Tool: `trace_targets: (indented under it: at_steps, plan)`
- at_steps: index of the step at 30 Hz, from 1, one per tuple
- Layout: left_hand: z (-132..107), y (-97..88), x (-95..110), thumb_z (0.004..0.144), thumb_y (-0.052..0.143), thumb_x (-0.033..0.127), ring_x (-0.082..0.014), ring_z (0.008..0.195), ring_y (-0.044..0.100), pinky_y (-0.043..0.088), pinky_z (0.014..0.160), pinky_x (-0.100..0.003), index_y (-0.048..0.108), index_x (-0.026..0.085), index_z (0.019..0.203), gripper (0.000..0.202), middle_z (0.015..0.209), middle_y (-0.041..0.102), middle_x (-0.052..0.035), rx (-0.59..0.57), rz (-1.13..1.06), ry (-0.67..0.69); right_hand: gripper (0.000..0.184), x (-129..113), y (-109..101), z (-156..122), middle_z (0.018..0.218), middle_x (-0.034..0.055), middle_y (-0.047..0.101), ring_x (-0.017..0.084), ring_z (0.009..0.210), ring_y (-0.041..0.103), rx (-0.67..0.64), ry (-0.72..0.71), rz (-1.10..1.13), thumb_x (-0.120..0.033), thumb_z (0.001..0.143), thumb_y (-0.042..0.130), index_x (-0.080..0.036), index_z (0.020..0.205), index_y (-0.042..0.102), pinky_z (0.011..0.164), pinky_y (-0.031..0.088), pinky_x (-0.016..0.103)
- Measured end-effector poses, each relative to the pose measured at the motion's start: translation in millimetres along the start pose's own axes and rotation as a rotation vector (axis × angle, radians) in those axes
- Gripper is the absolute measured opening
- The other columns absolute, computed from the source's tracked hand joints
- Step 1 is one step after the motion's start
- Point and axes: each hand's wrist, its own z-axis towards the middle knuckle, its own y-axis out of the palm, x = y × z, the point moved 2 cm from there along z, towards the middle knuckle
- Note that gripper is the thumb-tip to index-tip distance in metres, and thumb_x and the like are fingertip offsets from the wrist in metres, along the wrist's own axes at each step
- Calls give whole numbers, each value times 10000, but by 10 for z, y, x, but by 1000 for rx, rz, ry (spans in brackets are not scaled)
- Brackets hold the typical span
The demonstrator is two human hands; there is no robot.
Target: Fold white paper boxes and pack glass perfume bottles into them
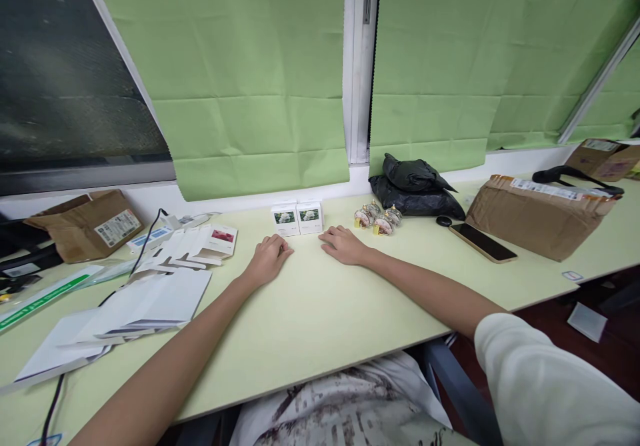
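Two small white boxes with flower pictures stand side by side on the table, a left box point(285, 220) and a right box point(310, 218). My left hand point(269, 259) rests on the tabletop just in front of the left box, its fingers loosely bent and holding nothing I can see. Beside the right box lies my right hand point(344, 245), palm down with fingers stretched out and nothing in them. To its right sits a group of small clear ornaments with gold tops point(379, 218), several together. Flat white folded cartons point(150, 299) lie left of my left arm.
Black plastic bags point(417, 189) lie against the wall. A phone point(483, 243) and a brown cardboard box point(540, 216) are at the right. An open cardboard box point(95, 223) stands at the left, near a black cable point(145, 243). The table's front edge point(320, 389) runs close to my body.
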Motion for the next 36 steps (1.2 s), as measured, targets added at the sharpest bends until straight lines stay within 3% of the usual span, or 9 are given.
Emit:
trace_targets:
  at_steps: [36]
  plan:
    - [1, 8, 17, 1012, 557, 369, -298, 997, 580, 418, 862, -424, 567, 225, 893, 188, 1012, 672, -80, 4, -14, -20, 393, -5, -6, -6, 1295, 132, 633, 293, 1149, 543, 2, -8, -14, -395, 1091, 462, -211, 1397, 627, 971, 413, 423]
